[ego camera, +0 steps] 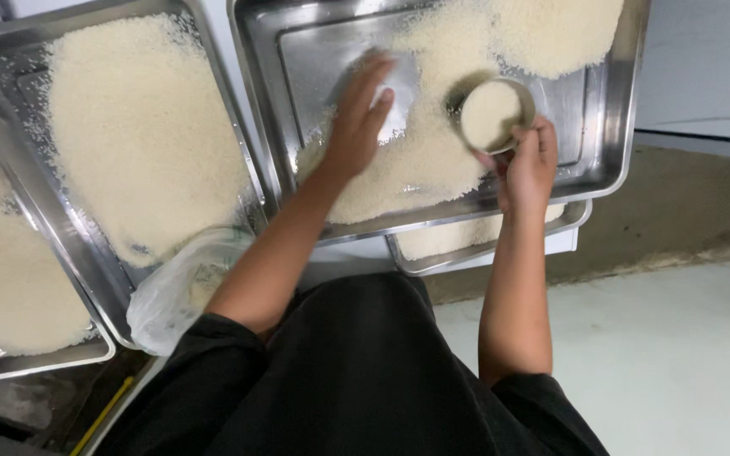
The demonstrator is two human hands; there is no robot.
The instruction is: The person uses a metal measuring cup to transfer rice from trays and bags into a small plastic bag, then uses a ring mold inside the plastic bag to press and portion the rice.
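A steel tray [614, 160] in front of me holds a spread of white rice grains [433, 160]. My left hand [361, 114] lies flat, palm down, on the rice near the tray's bare middle, fingers together. My right hand [530, 165] grips a small round metal bowl [493, 111] by its rim; the bowl is full of rice and tilted over the tray. A second tray [487, 249] with rice sits underneath, its front edge showing.
Another steel tray [242, 143] of rice stands to the left, and one more [35, 359] at the far left. A clear plastic bag [175, 295] hangs by my left elbow. A pale floor [669, 355] lies to the right below.
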